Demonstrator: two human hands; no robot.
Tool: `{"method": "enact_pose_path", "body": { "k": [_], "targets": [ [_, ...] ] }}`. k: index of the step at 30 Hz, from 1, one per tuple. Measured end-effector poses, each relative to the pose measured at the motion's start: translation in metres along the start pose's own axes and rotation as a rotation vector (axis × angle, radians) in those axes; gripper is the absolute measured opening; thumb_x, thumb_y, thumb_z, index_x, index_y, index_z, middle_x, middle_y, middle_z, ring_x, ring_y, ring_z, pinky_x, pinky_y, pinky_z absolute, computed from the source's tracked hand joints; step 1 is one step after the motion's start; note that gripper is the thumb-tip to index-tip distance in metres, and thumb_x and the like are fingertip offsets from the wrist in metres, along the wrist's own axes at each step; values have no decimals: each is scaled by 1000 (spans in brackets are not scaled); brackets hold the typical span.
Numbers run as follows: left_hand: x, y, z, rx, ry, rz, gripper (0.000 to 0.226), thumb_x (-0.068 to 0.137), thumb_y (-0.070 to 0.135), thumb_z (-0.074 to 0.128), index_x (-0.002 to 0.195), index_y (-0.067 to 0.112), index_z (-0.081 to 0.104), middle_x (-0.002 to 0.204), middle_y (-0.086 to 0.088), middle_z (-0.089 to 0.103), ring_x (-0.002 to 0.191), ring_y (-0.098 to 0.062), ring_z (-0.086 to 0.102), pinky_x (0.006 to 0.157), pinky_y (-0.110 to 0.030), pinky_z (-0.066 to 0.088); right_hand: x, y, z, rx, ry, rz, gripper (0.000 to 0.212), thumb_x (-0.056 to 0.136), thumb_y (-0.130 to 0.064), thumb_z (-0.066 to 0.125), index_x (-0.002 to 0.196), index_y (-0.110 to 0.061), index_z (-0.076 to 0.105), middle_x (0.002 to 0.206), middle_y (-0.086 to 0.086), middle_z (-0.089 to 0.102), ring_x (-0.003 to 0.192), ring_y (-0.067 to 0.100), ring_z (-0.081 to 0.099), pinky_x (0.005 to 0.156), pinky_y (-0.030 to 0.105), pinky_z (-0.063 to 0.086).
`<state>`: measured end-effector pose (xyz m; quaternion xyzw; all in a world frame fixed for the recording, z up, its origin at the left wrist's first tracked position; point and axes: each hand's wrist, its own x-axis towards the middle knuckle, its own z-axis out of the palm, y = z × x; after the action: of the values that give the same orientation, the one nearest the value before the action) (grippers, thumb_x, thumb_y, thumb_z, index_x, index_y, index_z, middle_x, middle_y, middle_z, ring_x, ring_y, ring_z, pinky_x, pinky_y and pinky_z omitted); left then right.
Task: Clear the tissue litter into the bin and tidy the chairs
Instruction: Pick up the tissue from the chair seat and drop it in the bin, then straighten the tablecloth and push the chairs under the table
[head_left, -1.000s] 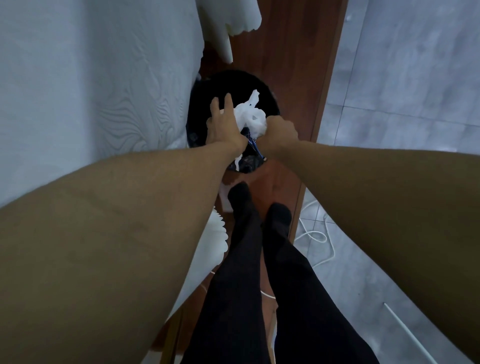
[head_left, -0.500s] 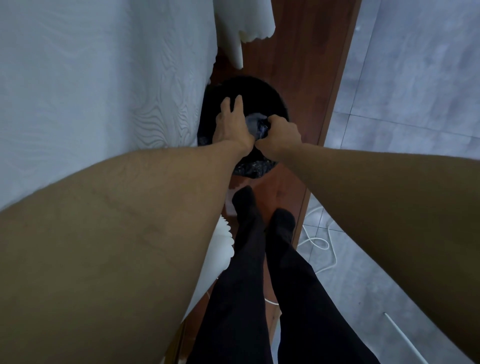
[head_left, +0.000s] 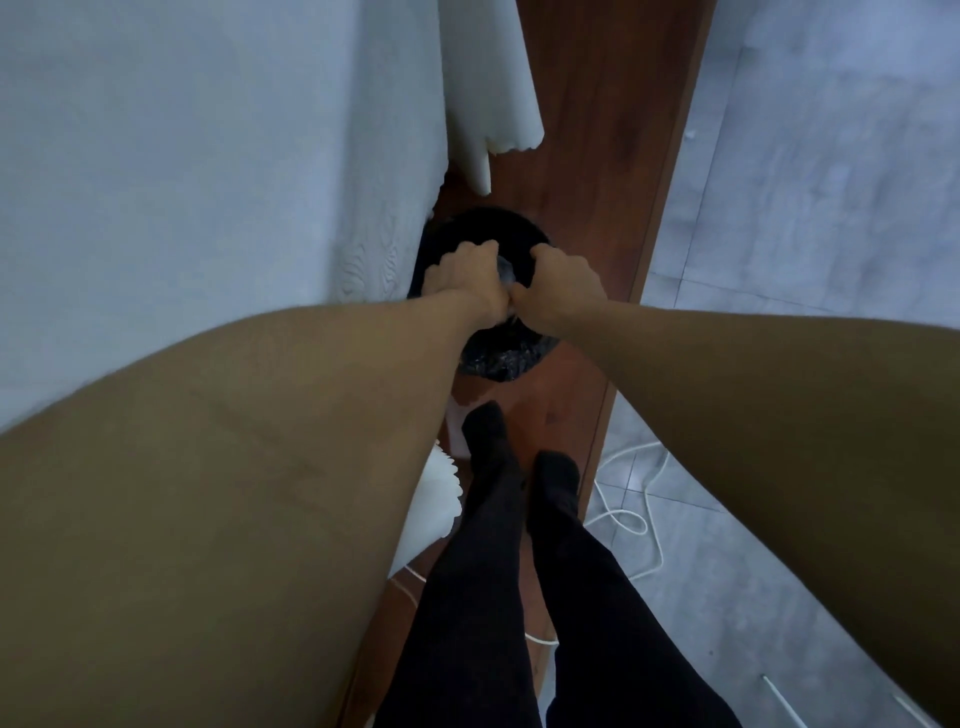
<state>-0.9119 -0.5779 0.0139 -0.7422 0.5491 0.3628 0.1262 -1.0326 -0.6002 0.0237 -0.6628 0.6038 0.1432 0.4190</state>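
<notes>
Since the earlier frames, the tissue wad (head_left: 505, 270) has been pushed from above the rim down into the bin (head_left: 522, 231). The fingers of the left hand (head_left: 470, 275), formerly extended, have been curled. Both hands have been lowered further into the opening.

**Hands.** The left hand is positioned at the left side of the bin mouth, with its fingers bent down over the wad. The right hand (head_left: 563, 288) is positioned at the right side and is closed tightly like a fist against the same wad. The two hands are set touching at the thumb side. The grip of each is narrow and is closed on the tissue. The fingertips are hidden inside the bin.

**Task item.** Only a small pale patch of the tissue wad is exposed, between the two hands and below the rim. The remainder is covered by the hands.

**Bin.** The bin is round and black. A crinkled black liner (head_left: 498, 361) is seen on its near side. It is placed on a brown wooden strip (head_left: 597, 130), directly against the hanging white tablecloth (head_left: 208, 156).

**Surroundings.** The person's legs (head_left: 488, 545), clad in black, are placed on the wooden strip just in front of the bin. A grey tiled floor (head_left: 805, 208) is located to the right of the strip. A white cable (head_left: 623, 519) is looped on the tiles near the right foot.
</notes>
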Motion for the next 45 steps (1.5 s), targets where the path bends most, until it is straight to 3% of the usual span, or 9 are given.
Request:
{"method": "enact_pose_path", "body": {
  "k": [3, 5, 8, 12, 17, 21, 30, 38, 45],
  "targets": [
    [-25, 11, -31, -13, 48, 12, 50, 92, 26, 60, 138, 16, 46, 138, -11, 50, 125, -34, 51, 99, -48, 47, -27, -14, -33, -46, 15, -24, 51, 93, -40, 58, 135, -12, 49, 124, 13, 59, 100, 31, 61, 68, 35, 46],
    [-45, 20, -56, -69, 112, 47, 26, 92, 26, 55, 116, 14, 54, 121, -12, 57, 110, -34, 58, 89, -48, 52, -47, -26, -57, -72, 52, -54, 44, 94, -43, 54, 127, -14, 52, 117, 11, 61, 90, 27, 58, 68, 36, 46],
    [-81, 33, -96, -128, 173, 95, 12, 92, 23, 50, 99, 14, 51, 112, -15, 58, 99, -35, 59, 82, -46, 52, -82, -48, -93, -105, 110, -90, 44, 96, -47, 47, 124, -14, 52, 118, 11, 61, 100, 31, 60, 81, 40, 49],
    [-128, 49, -147, -197, 265, 108, 20, 91, 18, 50, 109, 9, 54, 118, -16, 57, 106, -35, 57, 88, -44, 49, -127, -79, -138, -136, 177, -145, 52, 93, -53, 46, 128, -15, 52, 122, 13, 62, 109, 35, 61, 90, 48, 52],
    [-191, 59, -201, -166, 355, 38, 46, 98, 32, 47, 140, 13, 46, 140, -13, 49, 125, -35, 51, 102, -48, 46, -178, -115, -182, -230, 238, -241, 46, 95, -50, 45, 125, -16, 50, 122, 11, 61, 109, 33, 59, 91, 51, 49],
    [-239, 51, -223, -20, 460, -26, 45, 101, 38, 42, 140, 17, 43, 139, -11, 50, 123, -34, 51, 96, -46, 45, -212, -143, -199, -298, 286, -327, 46, 98, -47, 41, 131, -16, 47, 128, 11, 59, 117, 34, 55, 97, 50, 44],
    [-328, 10, -250, 17, 582, -187, 50, 104, 41, 34, 149, 20, 34, 148, -6, 45, 125, -34, 51, 99, -42, 40, -275, -199, -186, -426, 335, -466, 49, 99, -53, 36, 129, -17, 50, 124, 7, 64, 120, 32, 54, 104, 50, 35],
    [-404, -68, -246, 26, 653, -294, 53, 103, 45, 30, 149, 19, 34, 146, -8, 47, 126, -33, 49, 100, -43, 36, -337, -273, -139, -535, 341, -533, 61, 102, -54, 33, 150, -17, 34, 155, 9, 41, 148, 36, 25, 120, 59, 14],
    [-480, -159, -222, 38, 661, -339, 50, 103, 42, 29, 146, 19, 37, 142, -7, 48, 123, -33, 49, 98, -42, 34, -394, -334, -52, -564, 357, -619, 60, 100, -53, 32, 147, -15, 39, 148, 10, 48, 143, 36, 31, 117, 57, 19]
  ]
}}
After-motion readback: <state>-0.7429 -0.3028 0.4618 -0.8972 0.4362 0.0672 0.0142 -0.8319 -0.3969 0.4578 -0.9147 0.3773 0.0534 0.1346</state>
